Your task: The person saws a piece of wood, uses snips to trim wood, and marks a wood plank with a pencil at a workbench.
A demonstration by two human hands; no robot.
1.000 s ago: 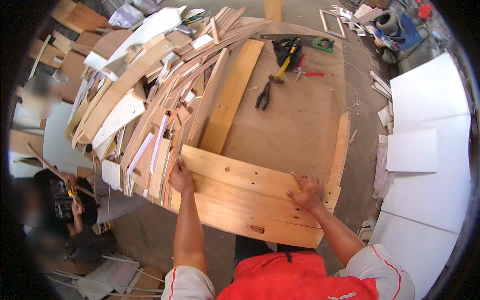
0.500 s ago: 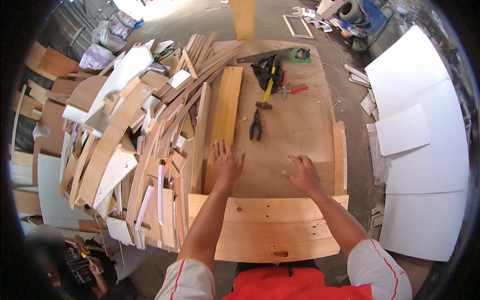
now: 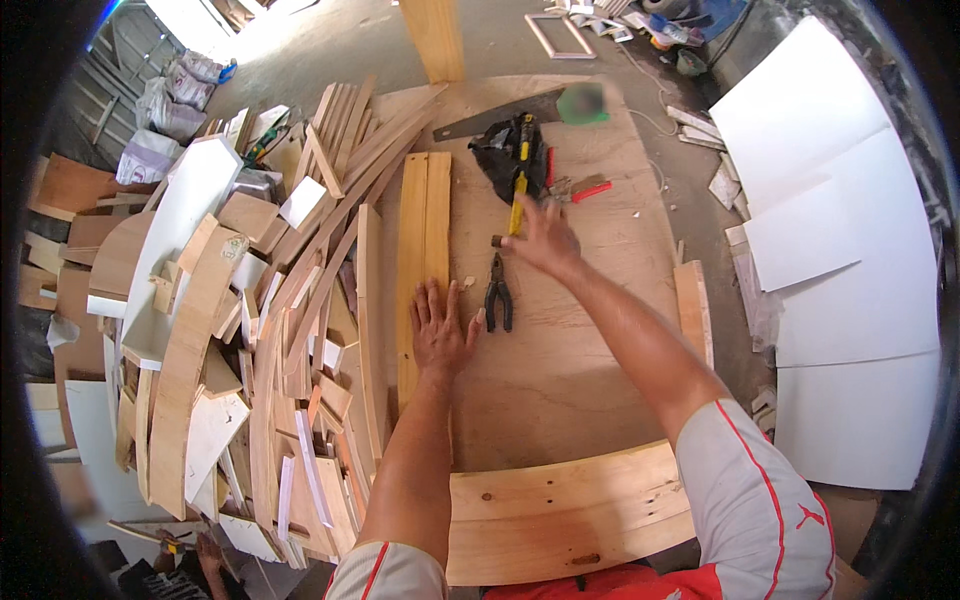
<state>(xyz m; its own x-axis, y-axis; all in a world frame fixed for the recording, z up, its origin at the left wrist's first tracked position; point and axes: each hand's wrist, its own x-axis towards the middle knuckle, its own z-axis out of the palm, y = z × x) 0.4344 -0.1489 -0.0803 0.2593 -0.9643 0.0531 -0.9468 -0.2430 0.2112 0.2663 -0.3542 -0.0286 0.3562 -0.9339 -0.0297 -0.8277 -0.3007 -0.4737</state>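
My left hand (image 3: 440, 330) lies with fingers spread on a long yellowish plank piece (image 3: 424, 220) that shows a lengthwise seam. My right hand (image 3: 545, 242) is closed over the yellow-handled hammer (image 3: 522, 165), gripping the handle close to its head. Dark pliers (image 3: 497, 295) rest just below the hammer head. Beyond my right hand, a black bag (image 3: 490, 155) lies partly under the hammer handle, beside red-handled pliers (image 3: 590, 191). A handsaw (image 3: 500, 114) with a green handle lies at the far end of the plywood top (image 3: 580, 370).
Offcuts and strips (image 3: 290, 330) are heaped along the left. A thin upright board (image 3: 369, 320) edges the worktop, and a wide board (image 3: 570, 510) crosses in front of me. White panels (image 3: 850, 300) lean at right. A wooden post (image 3: 433, 40) stands beyond; another person's hand (image 3: 210, 550) shows at lower left.
My right hand has reached forward and left from over the bare plywood to the hammer. My left hand stays on the plank, which now shows a seam. The view has shifted.
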